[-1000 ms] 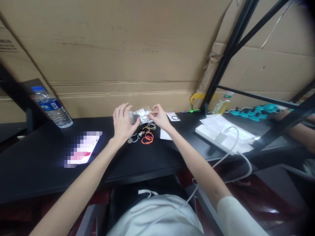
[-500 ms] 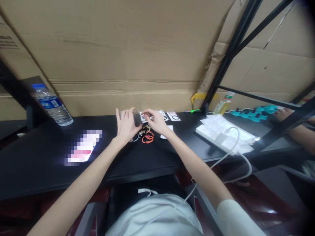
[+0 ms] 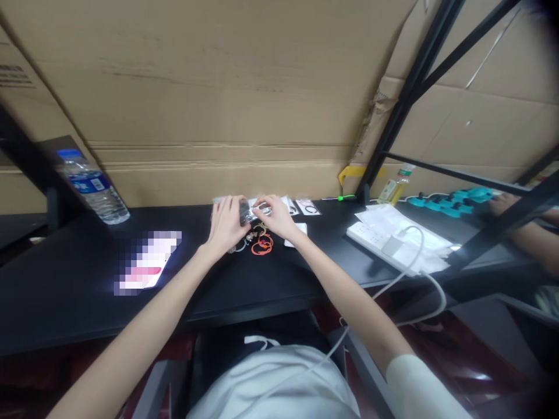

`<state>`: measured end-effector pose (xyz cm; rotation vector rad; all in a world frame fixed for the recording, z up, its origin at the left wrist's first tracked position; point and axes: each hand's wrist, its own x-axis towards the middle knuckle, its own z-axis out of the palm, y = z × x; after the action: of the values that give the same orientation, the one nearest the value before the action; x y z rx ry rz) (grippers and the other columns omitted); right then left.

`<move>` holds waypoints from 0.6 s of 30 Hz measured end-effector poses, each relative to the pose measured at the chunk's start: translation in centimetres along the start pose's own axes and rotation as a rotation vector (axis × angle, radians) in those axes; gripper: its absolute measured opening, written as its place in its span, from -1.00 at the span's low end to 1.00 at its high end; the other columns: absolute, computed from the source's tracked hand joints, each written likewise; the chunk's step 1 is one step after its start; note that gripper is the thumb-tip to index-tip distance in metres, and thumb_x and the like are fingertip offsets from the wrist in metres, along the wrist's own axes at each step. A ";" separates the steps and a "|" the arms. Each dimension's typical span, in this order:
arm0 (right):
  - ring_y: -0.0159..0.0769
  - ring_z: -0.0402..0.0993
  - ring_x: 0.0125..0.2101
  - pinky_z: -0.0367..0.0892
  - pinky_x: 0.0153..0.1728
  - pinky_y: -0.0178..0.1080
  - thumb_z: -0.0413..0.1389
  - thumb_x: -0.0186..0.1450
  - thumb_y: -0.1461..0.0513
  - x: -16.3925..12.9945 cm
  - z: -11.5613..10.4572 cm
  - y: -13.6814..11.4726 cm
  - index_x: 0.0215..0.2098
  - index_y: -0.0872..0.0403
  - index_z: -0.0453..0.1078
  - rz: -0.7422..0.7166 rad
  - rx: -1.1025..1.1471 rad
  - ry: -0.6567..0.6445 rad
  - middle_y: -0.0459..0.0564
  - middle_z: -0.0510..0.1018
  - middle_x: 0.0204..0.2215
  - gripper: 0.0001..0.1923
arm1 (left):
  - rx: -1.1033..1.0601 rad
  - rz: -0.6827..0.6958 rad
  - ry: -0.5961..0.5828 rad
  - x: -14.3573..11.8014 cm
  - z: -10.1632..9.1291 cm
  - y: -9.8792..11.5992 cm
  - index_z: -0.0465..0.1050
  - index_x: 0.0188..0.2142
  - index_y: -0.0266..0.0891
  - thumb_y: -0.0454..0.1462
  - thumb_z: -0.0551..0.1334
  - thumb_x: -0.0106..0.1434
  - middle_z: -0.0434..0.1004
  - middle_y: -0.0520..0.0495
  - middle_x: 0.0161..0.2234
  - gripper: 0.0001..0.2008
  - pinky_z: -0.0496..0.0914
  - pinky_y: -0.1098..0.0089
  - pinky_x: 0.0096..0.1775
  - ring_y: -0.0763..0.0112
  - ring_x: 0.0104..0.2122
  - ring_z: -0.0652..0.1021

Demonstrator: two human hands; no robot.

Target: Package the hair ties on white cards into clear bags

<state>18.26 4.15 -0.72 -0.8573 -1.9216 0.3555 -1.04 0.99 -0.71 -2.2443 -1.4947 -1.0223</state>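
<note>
Clear plastic forms the blue-capped water bottle [image 3: 94, 186] at far left; it contains colourless liquid. A lit smartphone [image 3: 151, 262] lies face up on the worktop [image 3: 244, 285], presumably placed so that its screen is readable. The left hand [image 3: 227, 224] covers part of a transparent packet [image 3: 250, 210] near the rear edge, apparently to steady it; whether its grip is closed cannot be told. Orange bracelets [image 3: 262, 245] lie just in front, probably for easy reach. The right hand [image 3: 276, 216] meets the packet's right side with bent fingers; whether its grip pinches cannot be told. Further right, a flat sachet [image 3: 308, 207] contains a black ring.
</note>
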 end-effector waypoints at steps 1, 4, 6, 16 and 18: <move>-0.14 0.50 0.00 0.42 0.08 -0.05 0.26 0.38 0.16 0.0 0.1 0.1 -0.15 0.00 0.54 0.008 0.001 0.010 0.04 0.57 -0.11 -0.89 | 0.000 0.001 -0.004 0.0 0.0 0.1 0.32 0.15 -0.20 -0.28 0.30 0.17 0.50 -0.27 0.06 -0.47 0.33 -0.03 0.12 -0.10 0.11 0.48; -0.15 0.51 -0.01 0.43 0.07 -0.04 0.26 0.36 0.19 0.1 0.4 0.2 -0.20 0.00 0.56 0.017 -0.005 0.034 0.04 0.53 -0.10 -0.93 | 0.022 0.008 -0.005 -0.1 -0.1 0.4 0.32 0.15 -0.22 -0.24 0.31 0.19 0.50 -0.29 0.07 -0.47 0.31 -0.04 0.14 -0.12 0.12 0.47; -0.15 0.50 0.01 0.42 0.11 -0.02 0.25 0.35 0.21 0.2 0.6 0.2 -0.25 0.01 0.55 0.029 0.008 0.042 0.05 0.54 -0.10 -0.95 | 0.047 0.014 -0.013 -0.2 -0.2 0.4 0.32 0.16 -0.23 -0.22 0.32 0.19 0.49 -0.31 0.09 -0.46 0.29 -0.06 0.15 -0.14 0.13 0.46; -0.23 0.56 -0.05 0.53 0.01 -0.13 0.22 0.40 0.10 0.5 -0.3 -0.8 -0.17 0.03 0.57 0.296 0.576 -0.307 0.03 0.63 -0.01 -0.82 | 0.037 0.045 -0.025 -0.2 0.1 -0.2 0.33 0.15 -0.19 -0.08 0.32 0.28 0.51 -0.30 0.11 -0.49 0.22 -0.06 0.22 -0.11 0.16 0.45; -0.24 0.56 -0.05 0.51 0.05 -0.12 0.23 0.41 0.07 0.5 -0.3 -1.0 -0.15 0.01 0.58 0.236 0.516 -0.292 0.02 0.63 -0.03 -0.80 | 0.022 0.047 -0.009 -0.1 0.0 -0.2 0.34 0.14 -0.19 -0.09 0.29 0.30 0.53 -0.29 0.10 -0.53 0.22 -0.05 0.23 -0.09 0.15 0.46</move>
<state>17.98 3.71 0.32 -0.7084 -1.8577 1.1174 -1.20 0.98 -0.87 -2.2609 -1.4426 -0.9783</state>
